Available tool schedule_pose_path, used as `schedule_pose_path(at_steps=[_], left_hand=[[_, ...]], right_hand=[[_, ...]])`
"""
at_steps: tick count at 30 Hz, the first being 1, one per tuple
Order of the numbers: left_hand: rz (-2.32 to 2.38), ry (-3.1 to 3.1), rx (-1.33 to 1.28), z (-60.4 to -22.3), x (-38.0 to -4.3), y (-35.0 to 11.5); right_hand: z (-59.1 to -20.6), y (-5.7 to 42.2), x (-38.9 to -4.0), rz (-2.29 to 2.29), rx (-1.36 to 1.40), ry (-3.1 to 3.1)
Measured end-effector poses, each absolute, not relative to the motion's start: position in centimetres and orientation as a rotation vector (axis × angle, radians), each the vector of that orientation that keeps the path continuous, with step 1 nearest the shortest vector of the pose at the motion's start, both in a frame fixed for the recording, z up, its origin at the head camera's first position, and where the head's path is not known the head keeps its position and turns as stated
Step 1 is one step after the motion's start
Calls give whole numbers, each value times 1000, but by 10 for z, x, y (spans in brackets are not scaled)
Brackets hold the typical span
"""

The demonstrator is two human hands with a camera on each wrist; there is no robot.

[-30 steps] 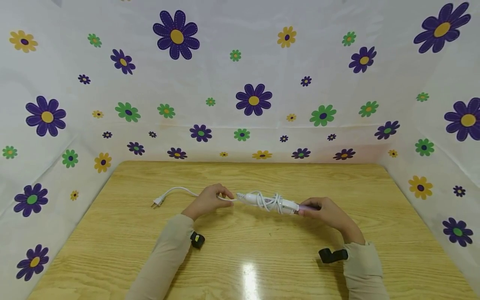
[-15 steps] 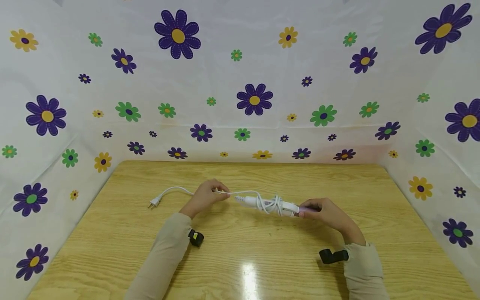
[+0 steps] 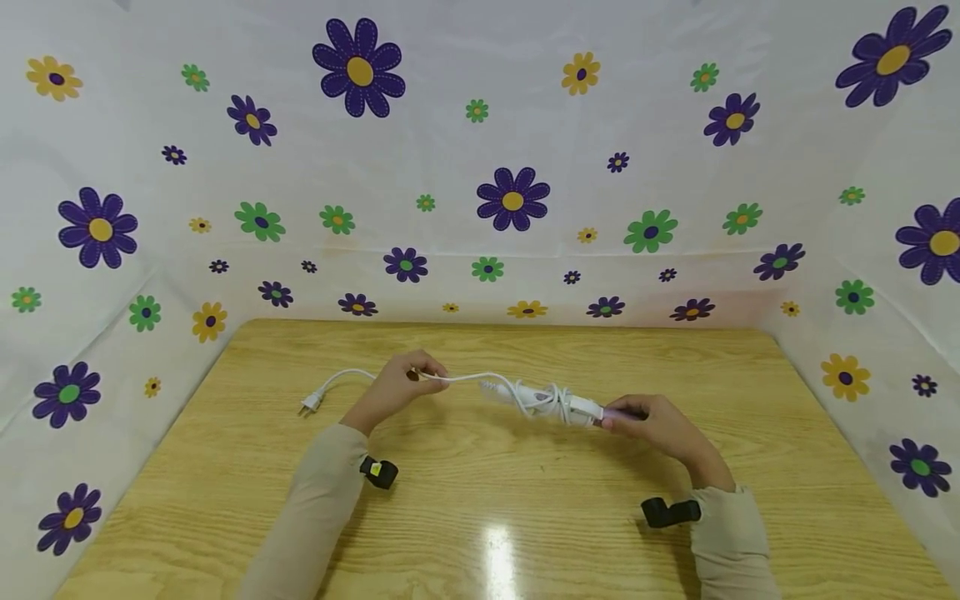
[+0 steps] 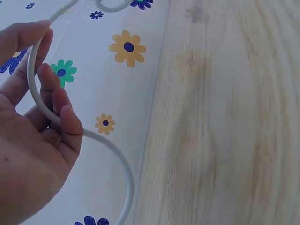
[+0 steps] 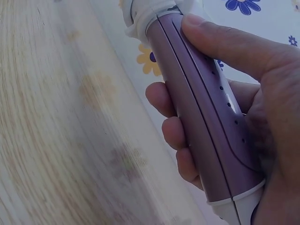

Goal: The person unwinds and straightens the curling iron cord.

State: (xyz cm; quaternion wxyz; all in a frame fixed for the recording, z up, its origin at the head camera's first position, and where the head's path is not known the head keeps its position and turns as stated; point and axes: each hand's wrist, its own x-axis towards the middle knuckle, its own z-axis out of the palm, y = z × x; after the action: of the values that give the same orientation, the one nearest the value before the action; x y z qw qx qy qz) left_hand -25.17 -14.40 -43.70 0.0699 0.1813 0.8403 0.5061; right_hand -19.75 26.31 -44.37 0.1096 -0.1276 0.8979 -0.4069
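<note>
A white and purple hair straightener (image 3: pixel 536 400) is held up over the wooden table in the head view, its white cord (image 3: pixel 480 377) looped round the white handle. My right hand (image 3: pixel 663 429) grips the purple barrel (image 5: pixel 197 108), thumb along one side and fingers curled round the other in the right wrist view. Between thumb and forefinger, my left hand (image 3: pixel 397 387) pinches the cord, drawn out from the handle. The left wrist view shows the cord (image 4: pixel 125 164) running on past the curled fingers (image 4: pixel 70 124). A two-pin plug (image 3: pixel 309 405) lies at the cord's far left end.
The wooden table (image 3: pixel 450 533) extends on every side of the hands. Behind and beside it hangs a white sheet (image 3: pixel 420 158) printed with flowers. Each sleeve bears a black wrist camera, a left one (image 3: pixel 379 473) and a right one (image 3: pixel 670 512).
My left hand has moved left and slightly away from me, drawing more cord off the handle. The right hand keeps its grip with little movement.
</note>
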Motion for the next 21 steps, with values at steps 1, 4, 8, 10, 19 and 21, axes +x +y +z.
schedule_pose_path(at_steps=[1,4,8,10,19,21], left_hand=[[1520,2521,555,-437,-252,-146],[1496,2522,568,-438,-251,-152],[1438,2573,535,-440,-251,-161],[1405,2613,510,-441,-252,-164],[1398,2657,356,-439,-254,-172],[1403,2662,339,-438,-255,-173]], right_hand=[[-443,264,-198,-1202,-366,2641],[-440,266,-197,-1231,-368,2636],[-437,269,-195,-1294,-370,2620],[-434,270,-194,-1306,-379,2614],[-428,273,-190,-1284,-502,2568],[-428,273,-188,-1284,-535,2553]])
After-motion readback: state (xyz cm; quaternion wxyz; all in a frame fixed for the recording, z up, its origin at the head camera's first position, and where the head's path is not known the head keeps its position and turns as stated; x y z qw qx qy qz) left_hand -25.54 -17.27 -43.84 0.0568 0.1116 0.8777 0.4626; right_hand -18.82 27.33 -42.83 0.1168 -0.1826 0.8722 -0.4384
